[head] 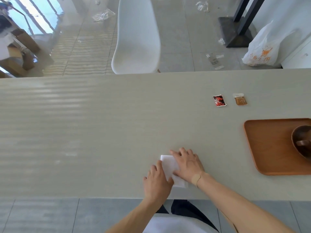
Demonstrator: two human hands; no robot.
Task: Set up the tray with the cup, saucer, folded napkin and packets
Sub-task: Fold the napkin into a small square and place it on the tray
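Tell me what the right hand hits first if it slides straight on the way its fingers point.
The right hand points up-left over the napkin. Past the napkin's far edge, only bare table seems to lie ahead, up to its far edge.

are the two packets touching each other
Apart. The head view shows bare table between the red packet and the brown packet, lying side by side beyond the tray.

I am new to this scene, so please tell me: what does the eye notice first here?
First, both hands, left hand and right hand, pressing flat on a white napkin near the table's front edge. Next, the wooden tray at right, holding a dark cup. Beyond it lie two packets, red and brown.
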